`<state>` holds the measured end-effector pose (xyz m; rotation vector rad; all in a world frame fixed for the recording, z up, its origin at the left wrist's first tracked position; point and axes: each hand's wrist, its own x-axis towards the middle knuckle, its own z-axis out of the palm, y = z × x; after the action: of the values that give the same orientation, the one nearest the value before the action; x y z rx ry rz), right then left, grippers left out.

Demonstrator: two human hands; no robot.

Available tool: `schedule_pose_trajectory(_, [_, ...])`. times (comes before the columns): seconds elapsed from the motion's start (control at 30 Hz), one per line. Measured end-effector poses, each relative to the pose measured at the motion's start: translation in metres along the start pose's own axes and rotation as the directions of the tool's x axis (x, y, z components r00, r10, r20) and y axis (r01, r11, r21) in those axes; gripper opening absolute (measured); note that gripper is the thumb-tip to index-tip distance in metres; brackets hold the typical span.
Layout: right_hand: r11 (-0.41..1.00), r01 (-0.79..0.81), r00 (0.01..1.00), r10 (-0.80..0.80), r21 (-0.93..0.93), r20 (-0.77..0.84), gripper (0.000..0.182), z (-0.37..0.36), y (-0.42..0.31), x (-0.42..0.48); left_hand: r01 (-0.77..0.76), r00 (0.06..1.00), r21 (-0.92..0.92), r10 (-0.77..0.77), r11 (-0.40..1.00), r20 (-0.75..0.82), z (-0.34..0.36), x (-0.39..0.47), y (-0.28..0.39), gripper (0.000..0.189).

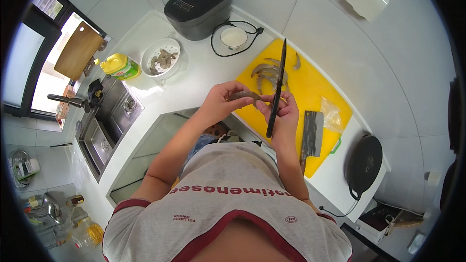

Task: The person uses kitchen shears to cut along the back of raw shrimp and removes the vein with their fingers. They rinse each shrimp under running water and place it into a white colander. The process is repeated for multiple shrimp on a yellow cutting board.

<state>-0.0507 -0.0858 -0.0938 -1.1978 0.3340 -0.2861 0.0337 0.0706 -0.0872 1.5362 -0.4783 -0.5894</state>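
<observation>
Above the near left part of a yellow cutting board (305, 87), my left hand (224, 98) pinches a raw grey shrimp (250, 94) at one end. The fingertips of my right hand (285, 116) meet its other end. A long, narrow dark knife (280, 76) is gripped in the same right hand, its tip pointing away from me over the board. Behind the knife lies a small pile of raw shrimp (267, 71), partly hidden by it. One separate shrimp (297, 62) rests nearer the wall. To the right of my right hand, a cleaver (312, 134) lies flat.
A clear plastic bag (331, 114) lies beside the cleaver. Further right is a round black appliance (365, 165). Left of the board are a white bowl (233, 37), a black cooker (198, 11), a white colander (145, 58) holding shrimp, a yellow jug (122, 67) and a sink (122, 127).
</observation>
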Motion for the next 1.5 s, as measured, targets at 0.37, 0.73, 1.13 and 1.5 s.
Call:
schedule_pose_trajectory(0.37, [0.964, -0.044, 0.994, 0.069, 0.261, -0.088, 0.039, 0.042, 0.005, -0.003, 0.109, 0.993, -0.842, -0.1, 0.528, 0.066, 0.029, -0.01, -0.024, 0.028])
schedule_pose_trajectory(0.73, [0.977, -0.186, 0.811, 0.21, -0.101, 0.546, 0.028, 0.016, 0.005, -0.013, -0.194, 0.971, -0.906, -0.061, 0.375, -0.233, -0.025, -0.021, 0.01, 0.025])
schedule_pose_trajectory(1.13, [0.914, -0.379, 0.568, 0.354, -0.146, 0.743, 0.048, 0.045, -0.015, -0.042, -0.391, 0.916, -0.816, 0.265, 0.427, -0.301, -0.055, -0.049, 0.022, 0.028])
schedule_pose_trajectory(1.5, [0.915, -0.324, 0.575, 0.393, -0.242, 0.718, 0.073, 0.066, -0.012, -0.054, -0.468, 0.883, -0.731, 0.246, 0.496, -0.399, -0.074, -0.073, 0.028, 0.029])
